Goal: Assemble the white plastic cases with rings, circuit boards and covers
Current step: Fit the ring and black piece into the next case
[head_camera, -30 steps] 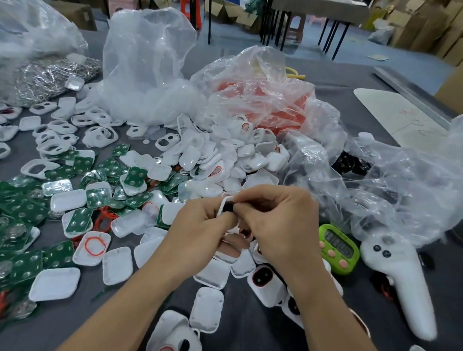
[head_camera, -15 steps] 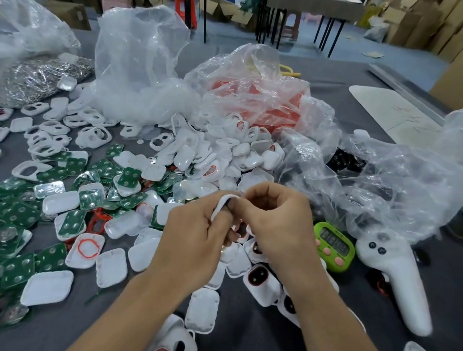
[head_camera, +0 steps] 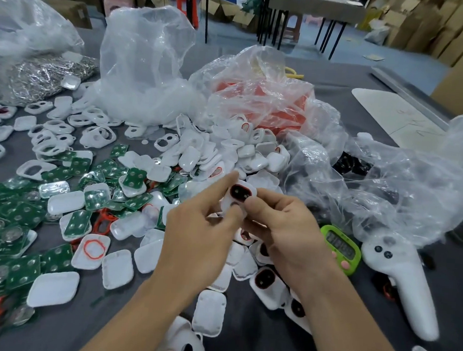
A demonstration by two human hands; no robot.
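A white case [head_camera: 239,196] with a red-ringed black window faces me above the table, held between both hands. My left hand [head_camera: 200,236] pinches its left side and lower edge with forefinger and thumb. My right hand [head_camera: 289,235] grips its right side, thumb on the front. Green circuit boards [head_camera: 27,214] lie scattered at the left. A white shell with a loose red ring [head_camera: 93,250] sits near them. White covers [head_camera: 117,269] lie around. Finished cases [head_camera: 267,284] rest below my right hand.
Clear plastic bags [head_camera: 144,66] stand at the back, one holding red parts [head_camera: 261,100]. A heap of white shells [head_camera: 226,152] spreads in the middle. A green timer [head_camera: 341,247] and a white controller [head_camera: 399,285] lie at the right. Silvery parts [head_camera: 41,80] sit far left.
The case was edge-on and pressed between both hands; now it is turned so its windowed face points at me, and my left forefinger has stretched out along its side.
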